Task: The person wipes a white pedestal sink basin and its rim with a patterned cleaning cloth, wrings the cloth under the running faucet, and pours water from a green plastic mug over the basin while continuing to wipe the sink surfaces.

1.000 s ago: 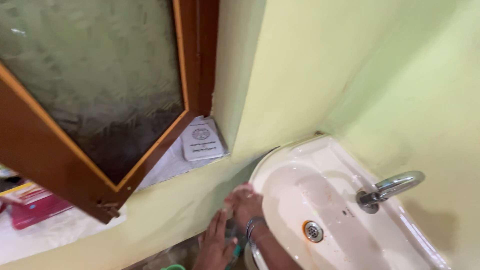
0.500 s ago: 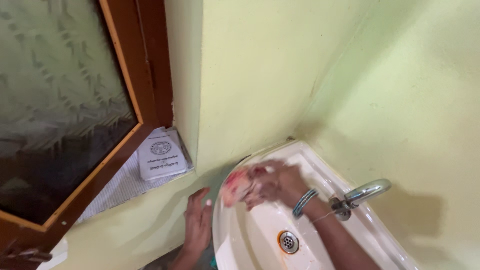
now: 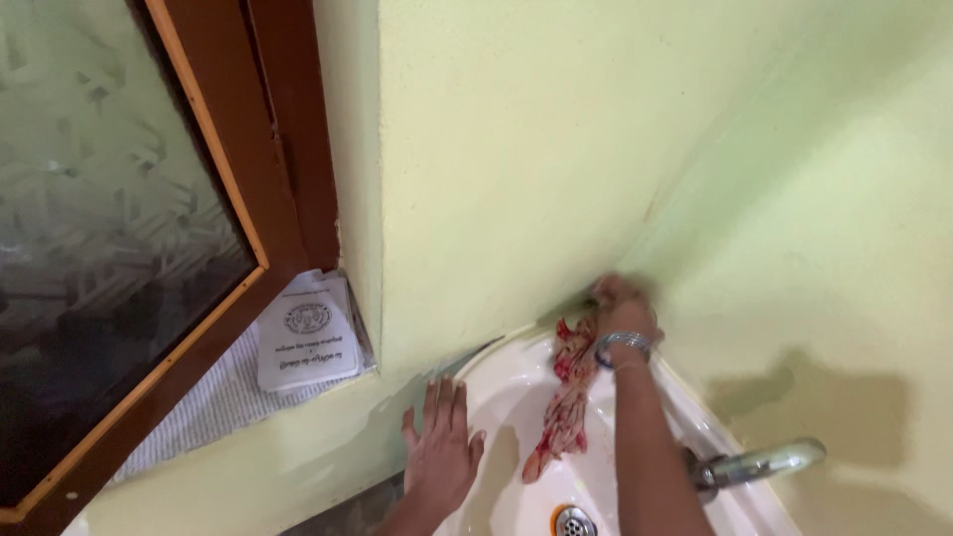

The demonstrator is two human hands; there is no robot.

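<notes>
My right hand (image 3: 620, 306) presses a red and white patterned cloth (image 3: 564, 397) against the back corner of a white wash basin (image 3: 496, 387), where it meets the pale green wall. The cloth hangs down from the hand into the bowl. A silver bangle sits on that wrist. My left hand (image 3: 442, 452) lies flat with fingers spread on the basin's left rim, holding nothing.
A chrome tap (image 3: 759, 464) sticks out at the basin's right side, and the drain (image 3: 573, 519) shows at the bottom edge. To the left, a brown wooden window frame (image 3: 283, 179) with frosted glass stands open above a sill with a white printed packet (image 3: 308, 333).
My right hand has carried the cloth from the middle of the basin up to its back corner by the wall. My left hand now rests flat on the left rim.
</notes>
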